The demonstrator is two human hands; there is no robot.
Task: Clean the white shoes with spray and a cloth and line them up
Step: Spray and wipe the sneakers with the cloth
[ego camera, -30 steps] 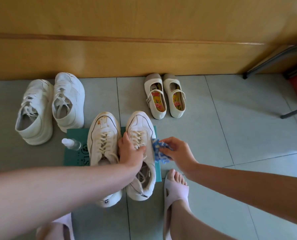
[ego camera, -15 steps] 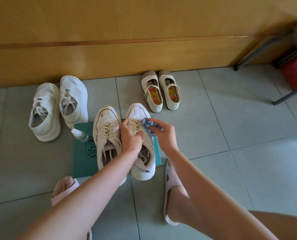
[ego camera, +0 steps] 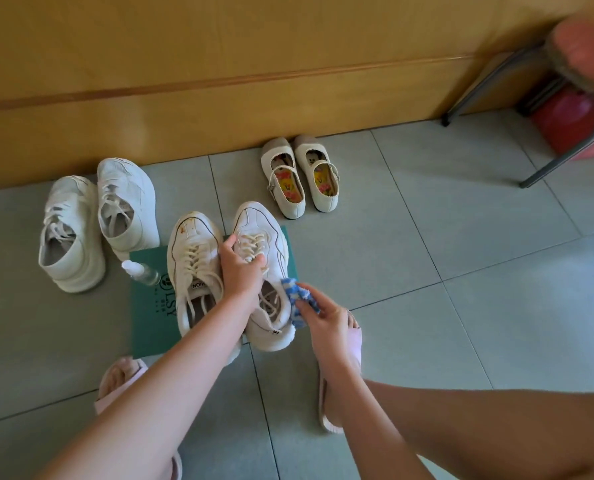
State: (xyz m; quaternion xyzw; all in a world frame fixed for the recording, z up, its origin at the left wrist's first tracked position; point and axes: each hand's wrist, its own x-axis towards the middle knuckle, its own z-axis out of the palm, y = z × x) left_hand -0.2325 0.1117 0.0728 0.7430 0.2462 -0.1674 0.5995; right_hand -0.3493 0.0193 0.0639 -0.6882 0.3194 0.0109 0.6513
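Two white lace-up sneakers stand side by side on a green mat (ego camera: 150, 317) in the middle of the floor. My left hand (ego camera: 240, 271) grips the right sneaker (ego camera: 264, 230) over its laces. My right hand (ego camera: 323, 317) pinches a blue and white cloth (ego camera: 297, 299) against that shoe's right side, near the heel. The left sneaker (ego camera: 193, 251) has brown stains on its toe. A small clear spray bottle (ego camera: 139, 271) lies on the mat's left edge.
A chunky white sneaker pair (ego camera: 94, 220) stands at the left by the wooden wall. A cream strap-shoe pair (ego camera: 300, 174) sits at the wall further right. A metal-legged stool (ego camera: 537, 109) with red parts is at the far right. My feet wear pink slippers (ego camera: 349, 344).
My right hand has carried the cloth from the shoe's laces down its right side toward the heel. My left hand kept its grip on the same sneaker. The camera view shifted.
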